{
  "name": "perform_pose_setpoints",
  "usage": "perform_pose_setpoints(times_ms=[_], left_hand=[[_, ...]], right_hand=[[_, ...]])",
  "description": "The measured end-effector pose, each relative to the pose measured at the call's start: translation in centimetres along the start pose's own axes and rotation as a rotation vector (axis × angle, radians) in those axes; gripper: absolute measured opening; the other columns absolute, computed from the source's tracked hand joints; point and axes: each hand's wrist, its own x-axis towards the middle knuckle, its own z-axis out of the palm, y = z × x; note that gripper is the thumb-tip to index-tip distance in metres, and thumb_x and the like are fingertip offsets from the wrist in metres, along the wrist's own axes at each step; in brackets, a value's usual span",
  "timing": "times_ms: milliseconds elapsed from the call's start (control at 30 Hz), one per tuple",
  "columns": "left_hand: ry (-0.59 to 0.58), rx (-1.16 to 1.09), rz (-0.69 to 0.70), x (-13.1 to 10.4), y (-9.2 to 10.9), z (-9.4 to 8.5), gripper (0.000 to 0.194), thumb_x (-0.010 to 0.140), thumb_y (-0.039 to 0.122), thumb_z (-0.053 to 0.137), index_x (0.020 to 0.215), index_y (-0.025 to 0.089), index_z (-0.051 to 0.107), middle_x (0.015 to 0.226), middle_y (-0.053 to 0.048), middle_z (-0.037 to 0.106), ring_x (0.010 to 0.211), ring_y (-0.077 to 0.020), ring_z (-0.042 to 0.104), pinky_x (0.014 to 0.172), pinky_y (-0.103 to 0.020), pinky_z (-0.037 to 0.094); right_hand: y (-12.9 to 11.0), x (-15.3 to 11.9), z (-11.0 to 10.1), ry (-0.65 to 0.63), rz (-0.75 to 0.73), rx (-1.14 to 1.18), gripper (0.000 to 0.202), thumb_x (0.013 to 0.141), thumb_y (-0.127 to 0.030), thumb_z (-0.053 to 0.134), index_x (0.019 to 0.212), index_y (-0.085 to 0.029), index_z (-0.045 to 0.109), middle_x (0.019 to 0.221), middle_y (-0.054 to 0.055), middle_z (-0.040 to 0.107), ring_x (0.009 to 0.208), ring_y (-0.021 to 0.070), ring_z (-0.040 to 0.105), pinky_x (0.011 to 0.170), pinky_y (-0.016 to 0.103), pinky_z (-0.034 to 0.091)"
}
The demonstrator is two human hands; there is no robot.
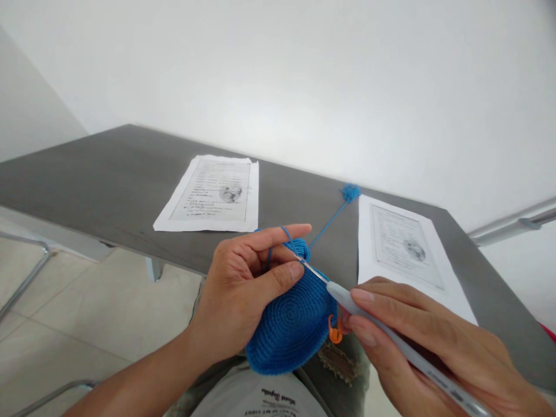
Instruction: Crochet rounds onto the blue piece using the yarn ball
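My left hand (247, 284) pinches the upper edge of a round blue crochet piece (291, 324), its index finger stretched out with blue yarn looped over it. In my right hand (430, 341) is a crochet hook (391, 336) with a grey handle, gripped between thumb and fingers. The hook's metal tip meets the piece beside my left thumb. An orange stitch marker (335, 330) hangs from the right edge of the piece. From the piece, a strand runs back to a small tangle of blue yarn (350, 192).
Two printed sheets lie on the grey table (108, 174): a left sheet (212, 197) and a right sheet (403, 255), partly behind my right hand. A white wall stands behind the table. Metal chair legs (30, 278) are at the left.
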Motion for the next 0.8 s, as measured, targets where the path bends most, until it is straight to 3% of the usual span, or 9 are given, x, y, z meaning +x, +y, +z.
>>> perform_pose_setpoints(times_ms=[167,433,667,800], left_hand=[[0.016,-0.003,0.001,0.0,0.0,0.1,0.035,0.079,0.021,0.094,0.113,0.026,0.09,0.076,-0.001,0.075,0.062,-0.0098,0.061,0.057,-0.017,0.047],[-0.001,-0.022,-0.002,-0.1,0.1,0.0,0.037,0.079,0.023,0.094,0.115,0.022,0.089,0.075,0.0,0.074,0.06,-0.0098,0.06,0.053,-0.018,0.047],[-0.017,-0.063,0.003,-0.1,0.2,0.2,0.032,0.08,0.019,0.094,0.112,0.024,0.09,0.073,0.001,0.073,0.059,-0.0067,0.059,0.054,-0.015,0.046],[-0.004,-0.066,-0.005,-0.1,0.3,0.3,0.032,0.079,0.018,0.095,0.11,0.023,0.09,0.072,0.002,0.072,0.058,-0.0066,0.059,0.053,-0.015,0.045]], right_hand=[[0.9,-0.3,-0.7,-0.033,-0.043,0.021,0.025,0.087,-0.021,0.087,0.111,-0.027,0.084,0.094,0.002,0.086,0.069,0.0216,0.082,0.054,0.029,0.069],[0.9,-0.3,-0.5,-0.014,0.013,0.158,0.042,0.091,-0.013,0.081,0.127,-0.034,0.082,0.092,0.001,0.086,0.069,0.0251,0.082,0.049,0.036,0.067],[0.4,-0.8,0.6,0.129,0.13,0.256,0.028,0.096,-0.014,0.077,0.115,-0.032,0.086,0.076,0.001,0.082,0.059,0.0242,0.077,0.042,0.035,0.061],[0.7,-0.5,0.3,0.099,0.073,0.231,0.029,0.09,-0.013,0.084,0.114,-0.029,0.086,0.081,0.002,0.083,0.062,0.0245,0.08,0.046,0.033,0.064]])
